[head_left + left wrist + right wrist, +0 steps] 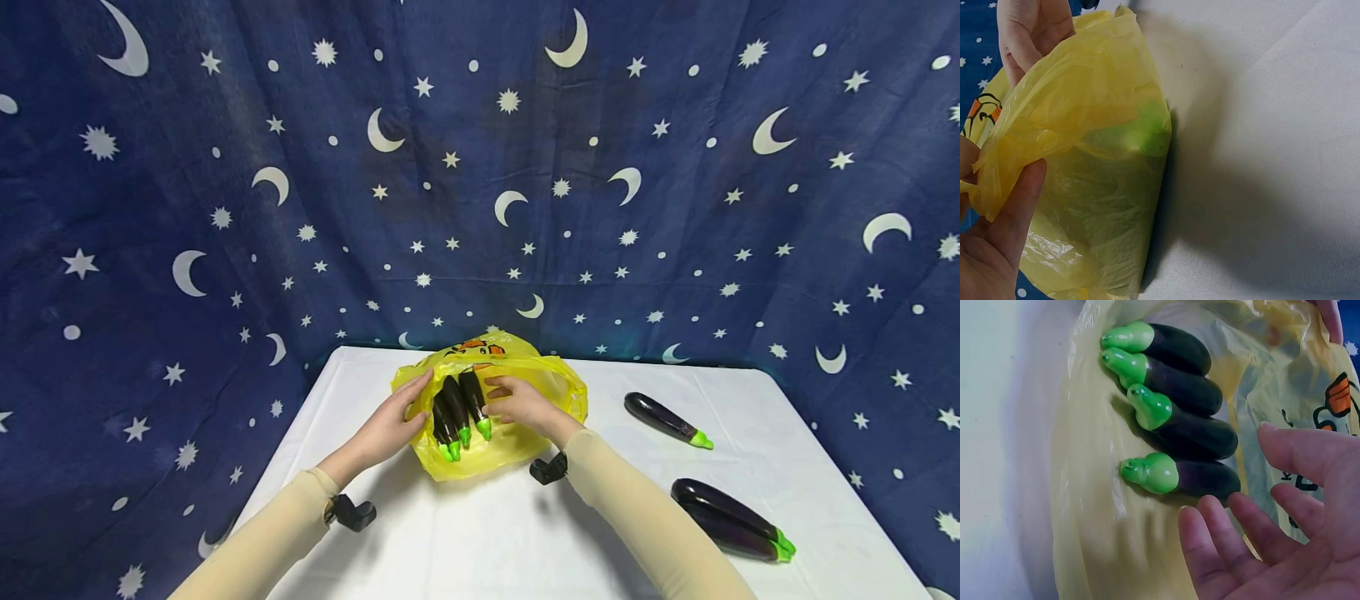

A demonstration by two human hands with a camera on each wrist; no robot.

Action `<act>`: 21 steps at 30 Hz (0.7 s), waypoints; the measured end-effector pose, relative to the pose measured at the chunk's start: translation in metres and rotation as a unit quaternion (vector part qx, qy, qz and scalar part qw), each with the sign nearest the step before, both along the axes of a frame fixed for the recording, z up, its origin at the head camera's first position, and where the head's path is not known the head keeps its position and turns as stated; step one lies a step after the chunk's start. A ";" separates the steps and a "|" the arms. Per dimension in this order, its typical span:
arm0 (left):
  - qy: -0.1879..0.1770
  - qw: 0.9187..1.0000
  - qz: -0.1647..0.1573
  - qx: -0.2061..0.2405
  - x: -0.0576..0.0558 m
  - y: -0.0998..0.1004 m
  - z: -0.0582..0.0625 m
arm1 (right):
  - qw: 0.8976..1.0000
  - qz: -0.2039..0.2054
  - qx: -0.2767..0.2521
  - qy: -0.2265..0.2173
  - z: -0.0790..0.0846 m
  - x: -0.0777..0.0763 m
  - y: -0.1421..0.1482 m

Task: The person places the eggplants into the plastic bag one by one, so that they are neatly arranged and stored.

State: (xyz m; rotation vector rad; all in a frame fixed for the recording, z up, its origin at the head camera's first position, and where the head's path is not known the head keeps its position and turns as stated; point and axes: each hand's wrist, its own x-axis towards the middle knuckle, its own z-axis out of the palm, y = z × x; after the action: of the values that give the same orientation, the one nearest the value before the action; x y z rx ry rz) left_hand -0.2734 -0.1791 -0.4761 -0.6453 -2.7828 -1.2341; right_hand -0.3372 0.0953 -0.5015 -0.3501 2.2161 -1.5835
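Eggplants [454,403] lie in the head view: four inside a yellow bag [510,446] on a table [465,542], three outside, to the right. In the left wrist view, the left hand [999,245] pinches the bag's rim; in the right, the right hand [1294,544] is loosely spread, gripping nothing, fingertips [1236,501] beside one eggplant.

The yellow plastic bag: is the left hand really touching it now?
Touching. The left wrist view shows it: the left hand holds the yellow plastic bag near its opening, with the thin plastic caught between its digits.
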 end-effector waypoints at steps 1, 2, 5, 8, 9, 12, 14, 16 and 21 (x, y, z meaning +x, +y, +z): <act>0.000 1.000 0.000 0.000 0.000 0.000 0.000 | 1.000 0.003 -0.001 0.001 0.000 0.001 0.000; -0.001 1.000 0.000 0.000 0.000 0.000 0.000 | 1.000 0.006 -0.001 0.003 0.000 0.001 0.000; 0.000 1.000 -0.001 -0.001 0.000 0.000 -0.001 | 1.000 0.013 0.005 0.012 0.002 0.004 -0.001; 0.000 1.000 0.000 -0.001 0.000 0.000 -0.002 | 1.000 0.013 0.012 0.018 0.003 0.006 -0.002; 0.000 1.000 0.000 0.000 0.000 0.000 -0.002 | 1.000 0.013 0.013 0.018 0.003 0.007 -0.002; 0.000 1.000 0.000 0.001 -0.001 0.000 -0.003 | 1.000 0.012 0.012 0.017 0.003 0.008 -0.001; 0.001 1.000 0.000 0.001 -0.001 -0.001 -0.003 | 1.000 0.014 0.009 0.018 0.004 0.009 0.000; 0.001 1.000 0.000 0.002 -0.001 0.000 -0.004 | 1.000 0.019 0.003 0.016 0.005 0.011 0.001; 0.004 1.000 -0.003 0.002 -0.001 0.000 -0.004 | 0.999 0.029 -0.006 0.018 0.009 0.016 0.005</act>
State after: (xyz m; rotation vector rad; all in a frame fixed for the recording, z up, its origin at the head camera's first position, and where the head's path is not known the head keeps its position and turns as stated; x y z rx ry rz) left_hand -0.2739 -0.1791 -0.4798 -0.6578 -2.7728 -1.2359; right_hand -0.3217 0.1006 -0.4928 -0.4444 2.2041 -1.5728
